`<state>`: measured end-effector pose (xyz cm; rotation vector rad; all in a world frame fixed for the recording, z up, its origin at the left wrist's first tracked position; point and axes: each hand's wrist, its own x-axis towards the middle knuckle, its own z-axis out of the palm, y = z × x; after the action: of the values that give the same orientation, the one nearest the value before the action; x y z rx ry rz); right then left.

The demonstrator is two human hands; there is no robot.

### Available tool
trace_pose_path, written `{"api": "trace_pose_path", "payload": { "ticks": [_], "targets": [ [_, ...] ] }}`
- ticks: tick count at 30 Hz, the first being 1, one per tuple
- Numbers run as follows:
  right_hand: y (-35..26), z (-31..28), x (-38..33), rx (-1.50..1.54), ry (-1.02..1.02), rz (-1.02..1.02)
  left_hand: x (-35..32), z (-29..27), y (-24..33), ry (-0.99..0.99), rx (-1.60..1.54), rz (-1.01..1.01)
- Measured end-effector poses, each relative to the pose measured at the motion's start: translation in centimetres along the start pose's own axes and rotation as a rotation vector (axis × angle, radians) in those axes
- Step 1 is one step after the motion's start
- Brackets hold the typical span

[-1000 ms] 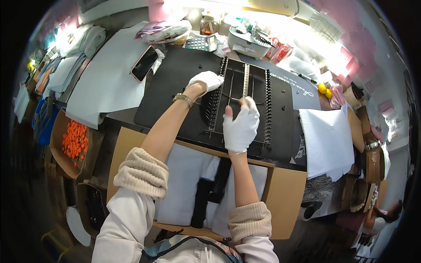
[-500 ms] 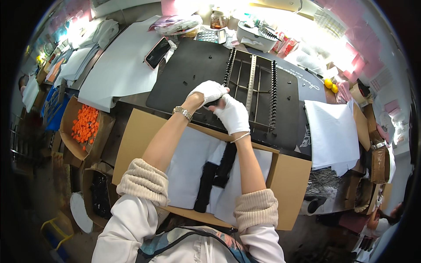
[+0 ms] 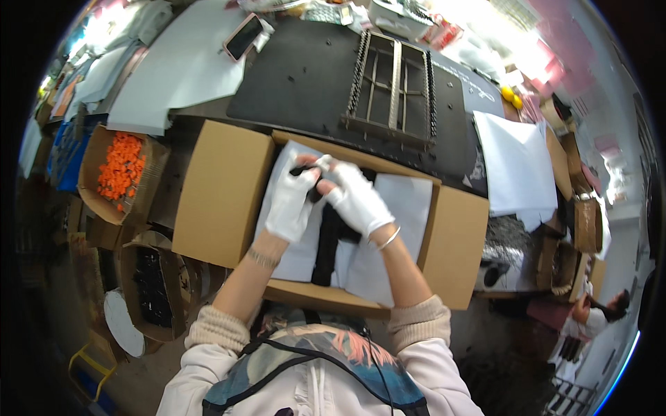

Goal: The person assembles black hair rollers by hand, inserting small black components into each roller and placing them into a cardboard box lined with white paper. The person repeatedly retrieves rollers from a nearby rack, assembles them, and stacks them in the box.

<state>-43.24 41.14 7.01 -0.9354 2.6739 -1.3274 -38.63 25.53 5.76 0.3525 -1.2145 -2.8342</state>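
Observation:
Both my hands, in white fingerless gloves, are over an open cardboard box [image 3: 218, 197]. My left hand [image 3: 290, 204] and my right hand [image 3: 359, 201] meet, their bare fingertips closed round a small bundle of black pieces [image 3: 315, 191]. The exact kind of these pieces is blurred and partly covered by the fingers. Below them in the box lie white paper sheets [image 3: 408, 201] and stacked rows of black pieces [image 3: 325, 255]. Beyond the box, a metal frame [image 3: 396, 80] with toothed black side rails rests on a black mat [image 3: 291, 97].
At left stand a carton of orange pieces [image 3: 123, 163] and a carton of black ones [image 3: 152, 291]. A phone [image 3: 243, 36] lies on white sheets at the far left. More white sheets [image 3: 515, 163] are at right. Another person [image 3: 586, 319] is at the far right.
Both hands have come back from the metal frame's near left side to above the open box, carrying the black pieces. The view has tilted down.

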Motion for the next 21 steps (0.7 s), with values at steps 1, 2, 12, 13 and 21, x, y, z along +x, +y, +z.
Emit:
{"api": "trace_pose_path", "payload": {
  "ticks": [1,2,12,13,21],
  "targets": [
    [-0.2,0.9,-2.7,0.308,-0.204,0.064,-2.8,-0.9,-1.4,0.043,0.019,-0.023],
    [-1.1,2.6,-5.7,0.486,-0.308,0.356,-5.3,-1.7,-2.5,0.0,-0.009,0.016],
    [-2.0,2.6,-15.5,0.04,-0.014,0.727,-9.8,-3.2,-4.8,-0.1,0.82,0.196],
    [-0.8,2.4,-15.1,-0.179,-0.03,0.46,-8.1,-3.5,-5.0,-0.193,1.173,0.433],
    [1.7,3.8,-14.0,-0.874,-0.202,-0.021,-2.0,-4.6,-8.7,-0.456,1.775,0.546]
  ]
}}
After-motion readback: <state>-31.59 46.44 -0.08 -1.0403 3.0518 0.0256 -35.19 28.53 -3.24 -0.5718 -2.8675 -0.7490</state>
